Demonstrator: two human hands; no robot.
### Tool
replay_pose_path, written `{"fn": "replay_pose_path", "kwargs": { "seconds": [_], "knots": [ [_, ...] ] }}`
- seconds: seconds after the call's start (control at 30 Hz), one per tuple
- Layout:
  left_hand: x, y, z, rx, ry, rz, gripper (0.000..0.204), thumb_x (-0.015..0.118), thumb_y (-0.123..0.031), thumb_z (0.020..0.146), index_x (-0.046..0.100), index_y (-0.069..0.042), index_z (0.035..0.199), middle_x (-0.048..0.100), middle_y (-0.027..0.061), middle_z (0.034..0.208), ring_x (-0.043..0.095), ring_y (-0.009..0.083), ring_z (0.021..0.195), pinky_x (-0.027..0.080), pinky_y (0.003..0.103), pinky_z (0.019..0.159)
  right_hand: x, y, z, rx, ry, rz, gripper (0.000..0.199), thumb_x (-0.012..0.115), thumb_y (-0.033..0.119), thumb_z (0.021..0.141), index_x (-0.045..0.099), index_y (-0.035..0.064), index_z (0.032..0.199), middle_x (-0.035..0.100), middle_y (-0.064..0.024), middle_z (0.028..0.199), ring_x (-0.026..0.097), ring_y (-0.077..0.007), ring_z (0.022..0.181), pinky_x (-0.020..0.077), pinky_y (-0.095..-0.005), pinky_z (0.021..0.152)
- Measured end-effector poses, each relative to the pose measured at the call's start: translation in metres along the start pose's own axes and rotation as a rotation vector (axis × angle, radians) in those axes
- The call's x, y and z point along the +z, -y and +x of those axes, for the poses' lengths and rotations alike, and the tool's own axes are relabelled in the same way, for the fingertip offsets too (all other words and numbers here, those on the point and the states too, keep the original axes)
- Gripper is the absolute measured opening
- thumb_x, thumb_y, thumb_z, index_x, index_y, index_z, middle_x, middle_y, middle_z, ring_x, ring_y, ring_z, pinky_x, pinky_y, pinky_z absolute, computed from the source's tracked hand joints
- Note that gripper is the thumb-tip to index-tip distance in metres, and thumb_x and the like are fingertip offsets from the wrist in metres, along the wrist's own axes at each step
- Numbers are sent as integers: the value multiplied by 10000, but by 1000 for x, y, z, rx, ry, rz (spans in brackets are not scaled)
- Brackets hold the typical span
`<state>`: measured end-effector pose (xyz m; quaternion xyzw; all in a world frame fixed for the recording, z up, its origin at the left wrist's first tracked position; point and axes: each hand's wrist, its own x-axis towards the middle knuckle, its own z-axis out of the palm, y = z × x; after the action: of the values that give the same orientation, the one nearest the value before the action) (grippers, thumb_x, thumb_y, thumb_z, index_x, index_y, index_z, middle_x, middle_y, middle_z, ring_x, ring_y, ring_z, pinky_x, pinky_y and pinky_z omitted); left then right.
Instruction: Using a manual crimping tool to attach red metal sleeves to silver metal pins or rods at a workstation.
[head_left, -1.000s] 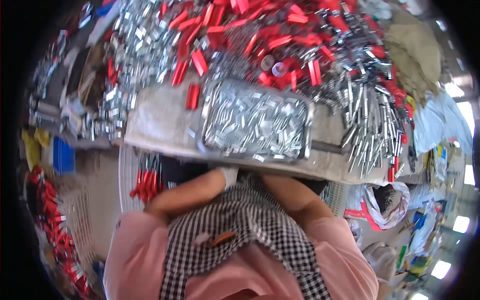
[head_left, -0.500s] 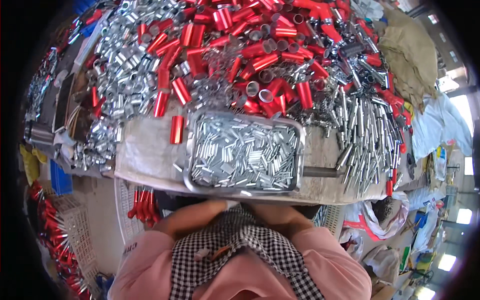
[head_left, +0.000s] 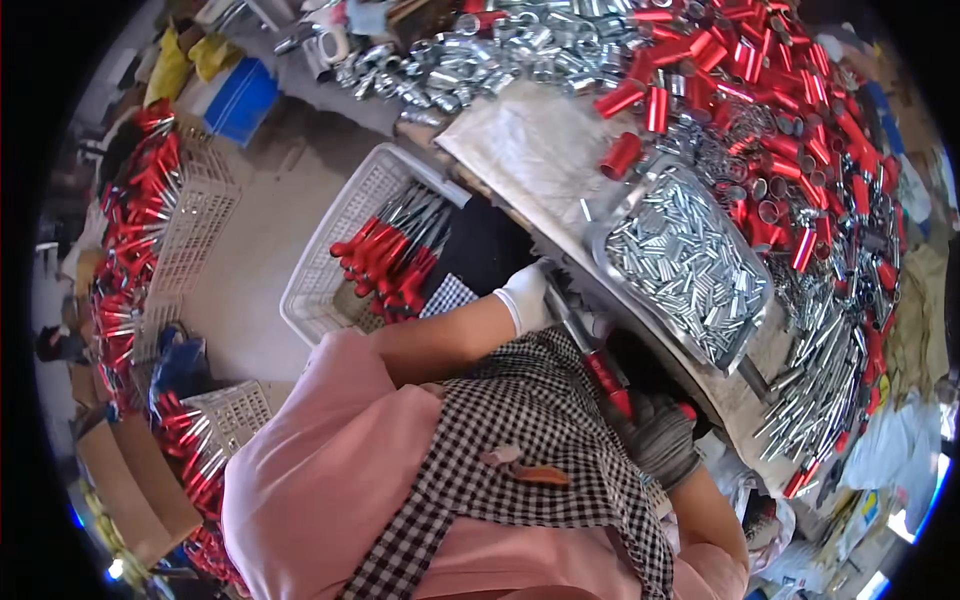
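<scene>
Below the table's edge, at my lap, a red-handled metal tool (head_left: pixel 604 380) with a silver shaft lies slantwise between my hands. My left hand (head_left: pixel 527 298), in a white glove, closes on the shaft end; its fingertips are partly hidden by the table edge. My right hand (head_left: pixel 660 437), in a grey glove, is closed around the red end, with its fingers partly in shadow. Another small red end shows beside the right glove. On the table edge stands a metal tray (head_left: pixel 590 245) of short silver pins (head_left: pixel 685 265).
A white plastic basket (head_left: pixel 318 255) holding several red-handled tools (head_left: pixel 385 262) stands on the floor to my left. Farther left are more crates of such tools, a blue bin (head_left: pixel 241 100) and a cardboard box (head_left: pixel 135 490). Red tubes (head_left: pixel 620 156), silver rings (head_left: pixel 470 65) and rods (head_left: pixel 820 370) heap the table.
My view has turned left, so the table now sits at the right and the basket shows fully. Both gloved hands and the red-handled tool have come into sight at my lap.
</scene>
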<state>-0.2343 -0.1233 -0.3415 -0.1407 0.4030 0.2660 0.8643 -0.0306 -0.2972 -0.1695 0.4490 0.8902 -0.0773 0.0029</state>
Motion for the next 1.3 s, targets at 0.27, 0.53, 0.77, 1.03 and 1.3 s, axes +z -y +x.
{"fn": "replay_pose_path", "kwargs": {
  "seconds": [0.27, 0.53, 0.77, 1.03, 1.3],
  "knots": [
    [19, -77, -142, 852, 174, 196, 254, 508, -229, 892, 537, 9, 810, 587, 153, 696, 628, 384, 737, 520, 528, 829, 14, 21, 73, 739, 28, 2570, 653, 701, 260, 818, 441, -21, 1348, 651, -90, 879, 638, -192, 685, 563, -320, 665],
    [-16, -127, -185, 726, 363, -335, 540, 494, -576, 941, 561, -41, 922, 567, 136, 730, 598, 355, 719, 505, 480, 783, 42, 70, 185, 529, 339, 2981, 714, 731, 416, 845, 444, 4, 1351, 621, -136, 1050, 630, -208, 837, 553, -399, 810],
    [-174, -169, -144, 881, 443, 1397, 208, 689, -145, 837, 612, 21, 934, 658, 116, 841, 635, 238, 729, 534, 357, 763, 53, 68, 191, 431, 458, 2290, 444, 573, 286, 986, 498, 49, 1354, 654, -162, 1124, 638, -278, 1058, 516, -443, 947],
    [-292, -250, -21, 43, -360, 2879, 290, 608, -253, 761, 736, -27, 889, 709, 213, 980, 700, 352, 887, 561, 436, 792, 77, 43, 123, 574, -10, 1761, 396, 570, 232, 985, 540, 23, 1320, 623, -71, 1026, 589, -148, 907, 500, -308, 831],
    [-289, -221, -11, -159, -943, 2543, 675, 524, -279, 877, 321, -173, 1513, 426, 162, 1501, 348, 325, 1425, 190, 567, 1151, 50, 39, 98, 724, -41, 1632, 410, 646, 283, 941, 560, 41, 1259, 634, -51, 997, 586, -151, 915, 503, -315, 824]
  ]
}}
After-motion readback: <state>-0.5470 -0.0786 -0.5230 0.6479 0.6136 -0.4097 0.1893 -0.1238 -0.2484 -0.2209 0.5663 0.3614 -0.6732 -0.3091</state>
